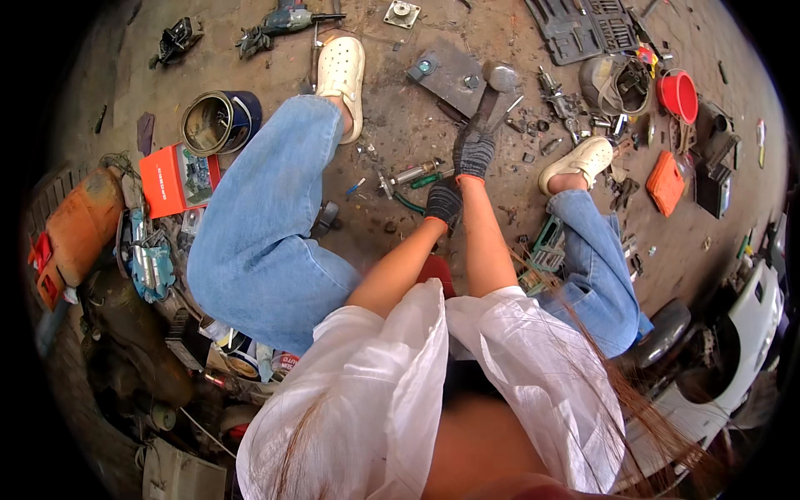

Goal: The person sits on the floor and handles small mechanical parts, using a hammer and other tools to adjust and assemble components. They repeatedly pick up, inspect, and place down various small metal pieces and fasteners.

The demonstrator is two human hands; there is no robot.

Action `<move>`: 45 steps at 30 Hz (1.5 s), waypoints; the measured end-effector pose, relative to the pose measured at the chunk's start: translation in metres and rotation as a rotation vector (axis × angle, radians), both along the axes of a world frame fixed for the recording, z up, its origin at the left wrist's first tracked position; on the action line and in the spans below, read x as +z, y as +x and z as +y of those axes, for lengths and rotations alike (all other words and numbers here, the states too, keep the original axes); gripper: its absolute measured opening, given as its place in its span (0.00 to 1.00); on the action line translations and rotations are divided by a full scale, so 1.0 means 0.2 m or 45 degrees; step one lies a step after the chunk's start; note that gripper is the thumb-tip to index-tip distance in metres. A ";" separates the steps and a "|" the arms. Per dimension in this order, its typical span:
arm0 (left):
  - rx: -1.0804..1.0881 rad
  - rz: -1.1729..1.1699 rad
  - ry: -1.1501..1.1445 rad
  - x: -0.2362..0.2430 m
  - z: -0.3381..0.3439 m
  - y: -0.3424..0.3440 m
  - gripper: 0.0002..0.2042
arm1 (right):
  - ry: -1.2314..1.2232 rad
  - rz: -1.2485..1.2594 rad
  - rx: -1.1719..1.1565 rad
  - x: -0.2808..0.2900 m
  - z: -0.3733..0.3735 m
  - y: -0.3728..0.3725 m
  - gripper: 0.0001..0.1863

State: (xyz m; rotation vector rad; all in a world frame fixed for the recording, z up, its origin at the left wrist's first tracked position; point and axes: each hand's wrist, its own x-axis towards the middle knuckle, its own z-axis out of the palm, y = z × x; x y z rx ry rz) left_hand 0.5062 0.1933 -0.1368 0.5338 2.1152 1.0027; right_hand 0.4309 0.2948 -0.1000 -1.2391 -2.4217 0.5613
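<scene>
My right hand [474, 154], in a dark knitted glove, is closed round the handle of a hammer [501, 77]. The hammer's round metal head is beside the right edge of a grey metal plate [446, 77] with bolts in it, which lies on the ground. My left hand [444, 202], gloved alike, is curled lower and to the left, close to the right wrist. A green-handled tool [408, 202] with spread handles runs up to its fingers, which seem closed on one handle; the grip is partly hidden. A silver cylinder-shaped part [414, 172] lies alongside the tool.
Small metal parts [562, 104] are scattered right of the plate. Farther right are a red cup [677, 96] and an orange case [665, 183]. A toolbox [583, 29] lies at the far right. On the left are a paint can [218, 123], a red box [165, 179] and a power drill [287, 21].
</scene>
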 end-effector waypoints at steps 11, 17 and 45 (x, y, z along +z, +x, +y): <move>0.040 0.188 -0.093 0.32 0.08 -0.10 0.10 | -0.851 0.335 -0.170 -0.19 0.15 0.06 0.22; 0.302 0.071 0.456 0.54 0.21 -0.22 0.11 | -0.907 0.871 -0.041 0.68 0.12 -0.01 0.19; -0.732 -0.039 -0.107 0.45 0.22 -0.83 0.17 | -1.154 0.082 -0.254 -0.26 0.16 0.39 0.20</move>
